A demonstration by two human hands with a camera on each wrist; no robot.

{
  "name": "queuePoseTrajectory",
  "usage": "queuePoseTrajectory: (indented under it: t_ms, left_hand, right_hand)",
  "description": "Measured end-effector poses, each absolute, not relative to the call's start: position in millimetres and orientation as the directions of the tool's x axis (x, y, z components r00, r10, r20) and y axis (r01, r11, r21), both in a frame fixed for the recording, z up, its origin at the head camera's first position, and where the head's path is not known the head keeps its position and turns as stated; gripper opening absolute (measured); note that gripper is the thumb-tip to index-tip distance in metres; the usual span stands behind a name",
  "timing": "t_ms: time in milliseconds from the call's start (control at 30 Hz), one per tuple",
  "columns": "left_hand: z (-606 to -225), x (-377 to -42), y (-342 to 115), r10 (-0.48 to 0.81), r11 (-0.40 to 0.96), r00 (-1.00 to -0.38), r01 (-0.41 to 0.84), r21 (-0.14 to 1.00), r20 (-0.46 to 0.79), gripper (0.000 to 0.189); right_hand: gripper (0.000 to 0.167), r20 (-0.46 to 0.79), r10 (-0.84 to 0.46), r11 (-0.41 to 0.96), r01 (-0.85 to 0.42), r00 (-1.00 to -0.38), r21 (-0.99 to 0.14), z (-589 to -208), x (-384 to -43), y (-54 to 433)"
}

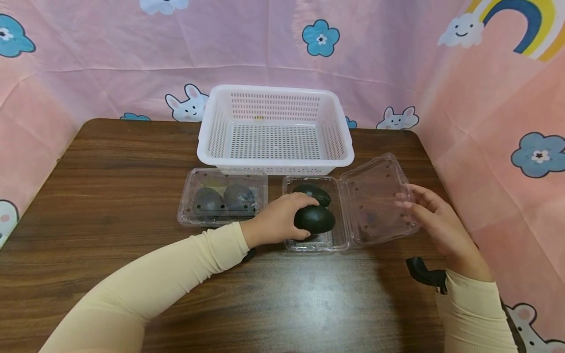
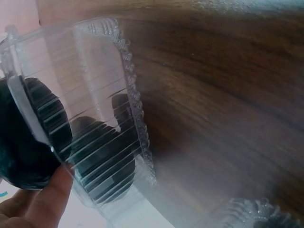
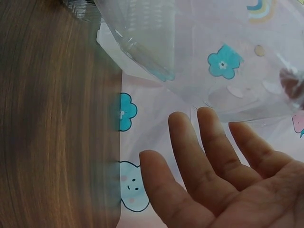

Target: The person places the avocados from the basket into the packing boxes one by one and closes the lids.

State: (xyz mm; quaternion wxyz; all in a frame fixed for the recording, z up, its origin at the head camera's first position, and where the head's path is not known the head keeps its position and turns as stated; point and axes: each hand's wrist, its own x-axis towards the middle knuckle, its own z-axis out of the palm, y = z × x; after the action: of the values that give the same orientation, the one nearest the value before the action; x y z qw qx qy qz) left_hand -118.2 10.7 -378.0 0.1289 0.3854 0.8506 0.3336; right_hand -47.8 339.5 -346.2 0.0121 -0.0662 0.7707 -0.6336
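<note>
My left hand (image 1: 282,218) grips a dark green avocado (image 1: 315,219) between thumb and fingers, over an open clear plastic clamshell box (image 1: 342,235). Behind it a second avocado (image 1: 318,191) lies in the same box. In the left wrist view, the ribbed clear wall (image 2: 104,71) of the box stands before the fruit, with my fingertips at the held avocado (image 2: 23,142). The box's hinged lid (image 1: 375,206) leans out to the right. At its outer edge my right hand (image 1: 437,223) touches it with extended, slightly bent fingers (image 3: 185,142).
To the left stands a closed clear clamshell (image 1: 260,196) with two dark rounded fruits (image 1: 239,197) inside. A white perforated plastic basket (image 1: 346,142) sits behind both boxes. Patterned cloth (image 1: 265,49) hangs around the back and sides of the wooden table (image 1: 132,196).
</note>
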Motion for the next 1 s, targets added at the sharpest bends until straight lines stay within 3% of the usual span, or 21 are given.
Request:
queuePoseTrajectory:
  t_ms: [400,1000]
  left_hand:
    - [-382,-120,19,0.779,0.501,-0.626,0.636,0.587,0.013,0.06]
    - [-386,-123,29,0.789,0.537,-0.612,0.639,0.55,-0.06,0.06]
  right_hand:
    - [0.032,0.057,-0.105,0.186,-0.076,-0.993,-0.98,-346,-48,338]
    - [0.034,0.051,-0.105,0.215,-0.073,-0.993,-0.974,-347,-48,338]
